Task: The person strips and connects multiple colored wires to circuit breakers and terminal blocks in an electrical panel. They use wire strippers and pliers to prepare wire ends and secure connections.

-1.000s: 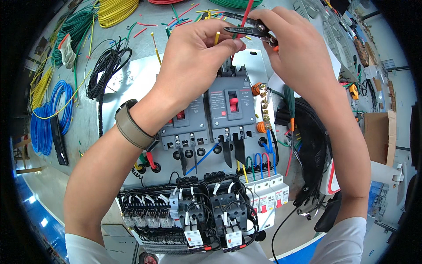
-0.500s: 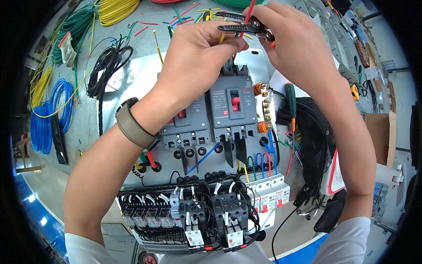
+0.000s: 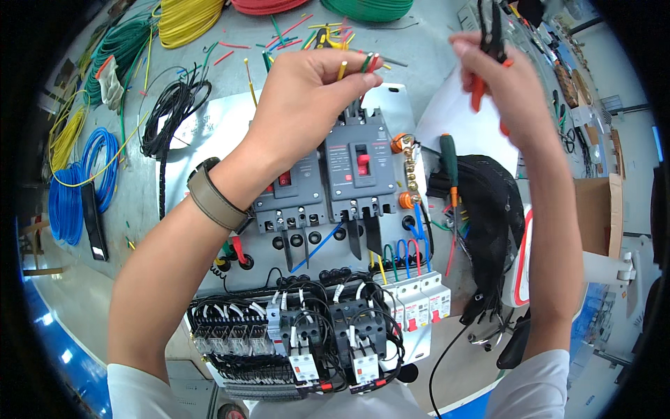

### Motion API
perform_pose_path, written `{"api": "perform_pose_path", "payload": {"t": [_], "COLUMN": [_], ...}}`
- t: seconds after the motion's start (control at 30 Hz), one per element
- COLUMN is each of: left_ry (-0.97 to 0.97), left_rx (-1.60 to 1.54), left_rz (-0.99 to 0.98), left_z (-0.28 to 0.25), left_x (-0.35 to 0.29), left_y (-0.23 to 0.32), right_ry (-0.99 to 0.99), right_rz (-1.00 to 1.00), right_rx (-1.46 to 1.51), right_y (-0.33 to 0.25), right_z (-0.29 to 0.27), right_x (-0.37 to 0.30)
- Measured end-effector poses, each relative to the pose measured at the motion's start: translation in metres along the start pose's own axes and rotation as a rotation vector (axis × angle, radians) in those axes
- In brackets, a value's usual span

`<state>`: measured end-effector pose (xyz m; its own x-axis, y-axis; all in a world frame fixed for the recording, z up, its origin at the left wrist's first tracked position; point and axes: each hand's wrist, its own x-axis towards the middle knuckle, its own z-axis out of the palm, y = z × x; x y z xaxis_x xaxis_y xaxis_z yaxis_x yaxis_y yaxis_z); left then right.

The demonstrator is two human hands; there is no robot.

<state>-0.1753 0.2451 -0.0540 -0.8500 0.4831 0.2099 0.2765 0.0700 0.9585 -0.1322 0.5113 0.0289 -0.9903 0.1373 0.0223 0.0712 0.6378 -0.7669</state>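
while pliers point(image 3: 494, 50) seem held in the blurred right hand point(image 3: 522, 94), springy-looking wires point(image 3: 373, 64) are pinched, best near tips, by the left hand point(image 3: 307, 98).

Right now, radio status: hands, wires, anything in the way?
Left hand pinching red and green wires. Right hand holding orange-handled tool, off wires. Left hand partly hides wires.

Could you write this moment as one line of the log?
left hand: holding yellow, green and red wires | right hand: holding orange-handled pliers, apart from wires | nearby: two grey breakers
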Motion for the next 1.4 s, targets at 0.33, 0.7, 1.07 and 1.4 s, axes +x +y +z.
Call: {"api": "perform_pose_path", "payload": {"t": [0.33, 0.7, 1.07, 1.4], "left_ry": [-0.012, 0.270, 0.238, 0.285], "left_rx": [0.090, 0.069, 0.174, 0.243], "left_rz": [-0.060, -0.284, -0.075, 0.206], "left_z": [-0.036, -0.100, -0.085, -0.090], "left_x": [-0.059, -0.103, -0.066, -0.038], "left_y": [0.043, 0.045, 0.016, 0.019], "right_ry": [0.028, -0.277, -0.154, -0.242], "right_rz": [0.380, 0.351, 0.377, 0.321], "right_rx": [1.319, 1.304, 1.401, 1.369], "right_y": [0.036, 0.016, 0.032, 0.010], "right_z": [-0.019, -0.001, 0.011, 0.029], "right_x": [-0.074, -0.122, -0.154, -0.134]}}
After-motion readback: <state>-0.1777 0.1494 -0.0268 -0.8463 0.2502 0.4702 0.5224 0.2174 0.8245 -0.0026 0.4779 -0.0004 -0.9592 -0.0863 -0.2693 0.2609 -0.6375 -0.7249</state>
